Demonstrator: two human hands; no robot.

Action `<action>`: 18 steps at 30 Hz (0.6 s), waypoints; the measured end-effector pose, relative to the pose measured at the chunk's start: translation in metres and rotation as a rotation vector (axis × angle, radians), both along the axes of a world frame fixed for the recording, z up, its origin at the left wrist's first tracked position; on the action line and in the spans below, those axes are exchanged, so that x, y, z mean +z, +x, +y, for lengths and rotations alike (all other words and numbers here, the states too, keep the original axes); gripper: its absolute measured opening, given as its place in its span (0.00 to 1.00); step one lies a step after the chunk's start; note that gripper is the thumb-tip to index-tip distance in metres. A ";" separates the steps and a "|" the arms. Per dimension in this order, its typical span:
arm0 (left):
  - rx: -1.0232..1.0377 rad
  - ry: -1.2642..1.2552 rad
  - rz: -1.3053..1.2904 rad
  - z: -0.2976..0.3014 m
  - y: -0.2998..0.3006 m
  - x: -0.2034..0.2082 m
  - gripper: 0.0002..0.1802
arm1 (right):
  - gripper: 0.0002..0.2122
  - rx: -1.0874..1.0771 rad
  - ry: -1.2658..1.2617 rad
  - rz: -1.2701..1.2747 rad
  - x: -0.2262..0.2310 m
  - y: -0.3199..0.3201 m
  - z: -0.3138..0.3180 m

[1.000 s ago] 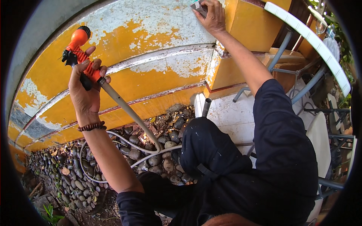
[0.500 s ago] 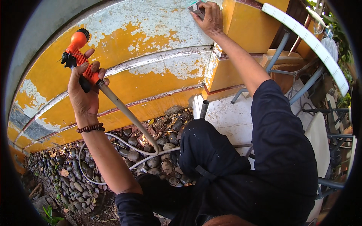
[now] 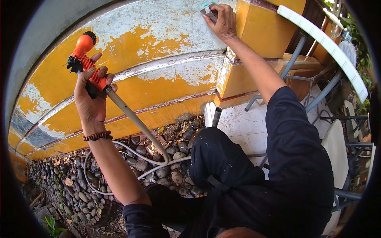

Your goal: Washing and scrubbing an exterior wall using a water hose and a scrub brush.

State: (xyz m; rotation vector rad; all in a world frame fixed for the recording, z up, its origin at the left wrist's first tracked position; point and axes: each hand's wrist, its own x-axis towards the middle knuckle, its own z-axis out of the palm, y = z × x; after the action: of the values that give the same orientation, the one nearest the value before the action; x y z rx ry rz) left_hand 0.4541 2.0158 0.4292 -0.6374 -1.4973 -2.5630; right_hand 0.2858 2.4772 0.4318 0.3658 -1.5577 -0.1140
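My left hand (image 3: 92,93) grips an orange and black hose spray nozzle (image 3: 84,55), its round head tilted up toward the wall. A beige hose (image 3: 131,114) runs from the nozzle's lower end down to the stones. At the top, my right hand (image 3: 224,25) is closed on a small dark grey block with a teal edge (image 3: 209,12), held against the wall; its exact kind is unclear. The yellow wall (image 3: 158,89) has large flaked patches showing pale blue-white beneath, mostly left of my right hand.
River stones (image 3: 79,194) and dry leaves lie along the wall's foot. White floor tiles (image 3: 242,123) and an upright metal tube (image 3: 216,117) are by my knee. On the right stand a white-topped table (image 3: 325,47) with grey legs and a white chair-like panel (image 3: 335,150).
The whole view has shifted slightly. Both hands keep their holds, and the right stays at nearly the same spot on the wall.
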 end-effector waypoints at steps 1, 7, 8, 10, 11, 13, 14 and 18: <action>-0.014 0.000 -0.003 0.000 0.000 0.000 0.29 | 0.25 0.007 -0.005 -0.004 -0.001 0.001 -0.001; -0.019 0.002 0.006 -0.001 0.000 -0.001 0.28 | 0.26 0.013 -0.004 0.016 0.000 0.005 -0.003; -0.020 0.002 0.005 -0.001 0.000 -0.001 0.28 | 0.26 0.013 -0.004 0.016 0.000 0.006 -0.003; -0.010 0.008 0.000 -0.001 0.000 -0.001 0.28 | 0.26 -0.011 -0.002 0.017 -0.001 0.006 -0.004; -0.010 0.008 -0.001 -0.001 0.000 -0.001 0.28 | 0.26 -0.010 -0.003 0.015 -0.001 0.006 -0.004; -0.033 0.010 -0.005 -0.001 0.000 0.000 0.28 | 0.25 -0.006 0.001 0.018 0.000 0.006 -0.004; -0.020 -0.001 0.001 -0.001 0.000 0.000 0.28 | 0.25 -0.006 0.000 0.018 0.000 0.005 -0.003; -0.005 -0.001 0.001 0.000 0.000 -0.001 0.28 | 0.25 -0.016 -0.006 0.012 -0.002 0.005 -0.003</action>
State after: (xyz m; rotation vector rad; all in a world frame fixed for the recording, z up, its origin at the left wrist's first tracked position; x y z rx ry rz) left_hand 0.4542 2.0153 0.4285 -0.6428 -1.4985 -2.5651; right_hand 0.2908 2.4739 0.4300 0.3475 -1.5488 -0.1231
